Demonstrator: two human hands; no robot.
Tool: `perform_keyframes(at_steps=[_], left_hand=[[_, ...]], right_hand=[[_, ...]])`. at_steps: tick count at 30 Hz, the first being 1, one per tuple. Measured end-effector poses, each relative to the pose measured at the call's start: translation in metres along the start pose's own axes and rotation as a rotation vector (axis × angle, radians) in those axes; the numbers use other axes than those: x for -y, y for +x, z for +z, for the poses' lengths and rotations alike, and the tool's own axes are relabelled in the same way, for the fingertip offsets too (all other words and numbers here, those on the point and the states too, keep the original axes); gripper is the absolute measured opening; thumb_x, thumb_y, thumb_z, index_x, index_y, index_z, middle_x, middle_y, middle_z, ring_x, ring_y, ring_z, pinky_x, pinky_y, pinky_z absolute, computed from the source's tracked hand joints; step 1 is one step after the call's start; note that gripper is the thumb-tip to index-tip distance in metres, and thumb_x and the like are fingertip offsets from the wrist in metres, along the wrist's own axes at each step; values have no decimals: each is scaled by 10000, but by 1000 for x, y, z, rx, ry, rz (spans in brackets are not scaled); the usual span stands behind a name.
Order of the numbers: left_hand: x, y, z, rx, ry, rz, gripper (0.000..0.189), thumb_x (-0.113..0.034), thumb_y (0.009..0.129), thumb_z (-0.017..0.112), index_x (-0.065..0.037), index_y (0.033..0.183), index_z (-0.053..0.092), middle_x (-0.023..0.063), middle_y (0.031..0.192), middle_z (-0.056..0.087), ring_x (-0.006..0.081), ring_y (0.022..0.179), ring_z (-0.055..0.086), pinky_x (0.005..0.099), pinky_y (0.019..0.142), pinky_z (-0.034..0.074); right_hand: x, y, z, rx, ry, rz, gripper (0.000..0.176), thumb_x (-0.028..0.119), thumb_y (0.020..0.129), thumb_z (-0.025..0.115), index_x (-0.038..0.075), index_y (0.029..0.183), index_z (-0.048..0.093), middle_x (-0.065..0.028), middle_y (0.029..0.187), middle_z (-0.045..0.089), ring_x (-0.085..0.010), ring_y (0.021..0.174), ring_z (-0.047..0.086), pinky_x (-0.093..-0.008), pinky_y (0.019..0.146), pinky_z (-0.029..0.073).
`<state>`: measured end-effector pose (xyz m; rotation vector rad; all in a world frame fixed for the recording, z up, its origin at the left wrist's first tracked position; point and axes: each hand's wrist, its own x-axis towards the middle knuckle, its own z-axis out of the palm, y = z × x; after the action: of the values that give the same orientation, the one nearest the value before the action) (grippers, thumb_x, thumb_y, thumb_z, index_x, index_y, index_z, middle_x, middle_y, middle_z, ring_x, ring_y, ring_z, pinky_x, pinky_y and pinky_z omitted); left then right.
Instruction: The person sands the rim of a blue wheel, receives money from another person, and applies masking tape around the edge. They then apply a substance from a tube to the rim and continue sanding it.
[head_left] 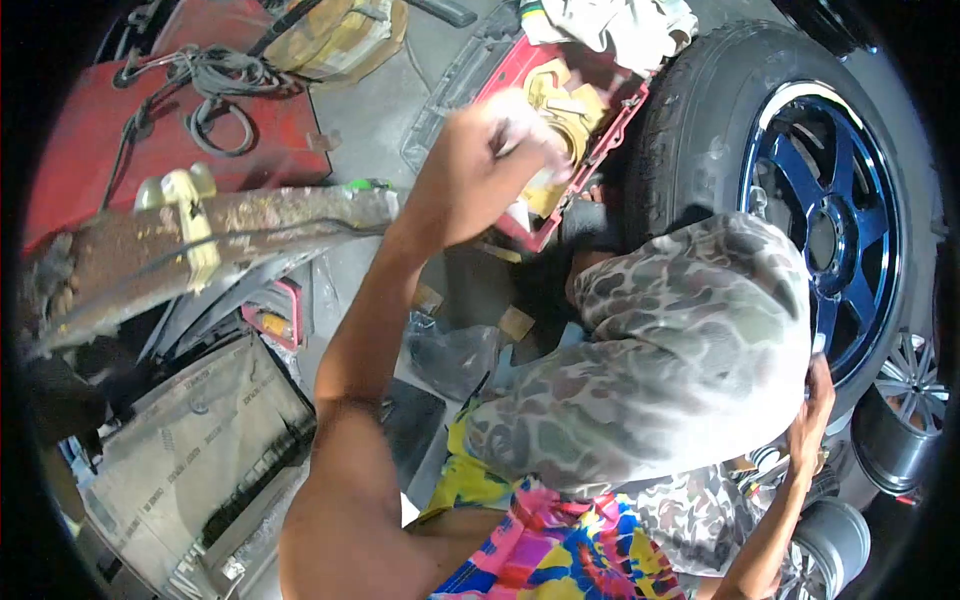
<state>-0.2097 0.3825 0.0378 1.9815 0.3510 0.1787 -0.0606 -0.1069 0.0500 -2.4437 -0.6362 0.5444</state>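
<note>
My left hand (490,165) is raised over an open red toolbox (545,232). Its fingers are curled but smeared by motion, so anything in them cannot be made out. Yellow and gold items (560,115) lie inside the toolbox. At the right, my right hand (816,398) is beside a tyre (690,130) on a blue spoked rim (856,235). Its fingers are pressed together around a small pale item (819,343) near the rim's edge. My bent leg in camouflage cloth (690,340) fills the space between the hands.
At the upper left is a red surface (75,140) with a coiled cable (215,85). A worn metal beam (270,212) crosses the left side above a large box (190,440). More wheels (905,400) lie at the lower right. A white cloth (615,22) hangs over the toolbox's far end.
</note>
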Motion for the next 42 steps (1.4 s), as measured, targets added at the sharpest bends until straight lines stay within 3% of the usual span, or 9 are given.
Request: perform_keyframes(at_steps=[5, 7, 12, 13, 15, 17, 21, 26, 42], left_hand=[[80, -106, 6, 99, 140, -224, 109, -44, 1015, 597, 26, 1098, 591, 92, 879, 653, 202, 743, 671, 394, 709, 558], [139, -155, 11, 85, 496, -379, 270, -137, 983, 667, 49, 1179, 650, 243, 1096, 747, 488, 1044, 702, 476, 881, 573], [291, -244, -1, 178, 660, -733, 307, -283, 954, 762, -24, 1116, 737, 185, 1053, 776, 369, 1018, 744, 446, 906, 581], [325, -258, 8, 170, 663, -710, 307, -283, 954, 762, -24, 1116, 737, 185, 1053, 776, 369, 1018, 744, 446, 906, 581], [368, -279, 25, 295, 1244, 129, 301, -312, 936, 784, -52, 1084, 749, 161, 1045, 788, 375, 998, 750, 446, 909, 585], [334, -249, 62, 47, 338, -423, 339, -306, 907, 778, 1, 1042, 731, 256, 1016, 748, 449, 941, 731, 535, 823, 575], [198, -162, 102, 273, 357, -317, 313, -327, 931, 750, -19, 979, 722, 225, 974, 746, 433, 927, 731, 524, 819, 574], [113, -58, 85, -148, 383, -139, 215, -201, 988, 656, -8, 936, 738, 259, 883, 714, 456, 895, 720, 550, 771, 547], [215, 94, 62, -12, 830, -542, 323, -241, 925, 784, 22, 1112, 806, 242, 1147, 786, 375, 1079, 770, 473, 910, 616]], right_hand=[[-44, -79, -8, -131, 18, 136, 215, 125, 1100, 630, -30, 961, 580, -37, 821, 520, -113, 755, 432, -285, 713, 410], [-47, -101, -18, -180, -55, 271, 248, 175, 1108, 652, -24, 964, 614, 0, 797, 518, -82, 729, 409, -253, 672, 371], [-66, -147, -34, -329, -106, 216, 184, 131, 1091, 648, -46, 1046, 665, -55, 879, 592, -125, 821, 524, -292, 740, 437], [-64, -154, -39, -306, -73, 274, 173, 118, 1089, 640, -50, 1055, 667, -73, 908, 620, -143, 850, 552, -306, 773, 462], [-84, -175, -56, -408, -124, 277, 170, 101, 1103, 609, -55, 1092, 676, -73, 975, 671, -147, 906, 580, -298, 850, 486], [-95, -190, -81, -494, -126, 304, 185, 94, 1113, 592, -65, 1136, 684, -58, 998, 688, -134, 949, 591, -282, 909, 489], [-110, -236, -121, -628, -328, 349, 289, 206, 1120, 595, -59, 1188, 691, -157, 1069, 737, -220, 982, 651, -343, 950, 517], [-147, -292, -115, -652, -258, 535, 341, 240, 1118, 583, -49, 1250, 708, -136, 1114, 742, -238, 1015, 663, -349, 971, 503], [-130, -185, -132, -618, -55, 295, 216, 131, 1125, 601, -49, 1200, 696, -35, 1130, 683, -109, 1021, 579, -245, 903, 455]])
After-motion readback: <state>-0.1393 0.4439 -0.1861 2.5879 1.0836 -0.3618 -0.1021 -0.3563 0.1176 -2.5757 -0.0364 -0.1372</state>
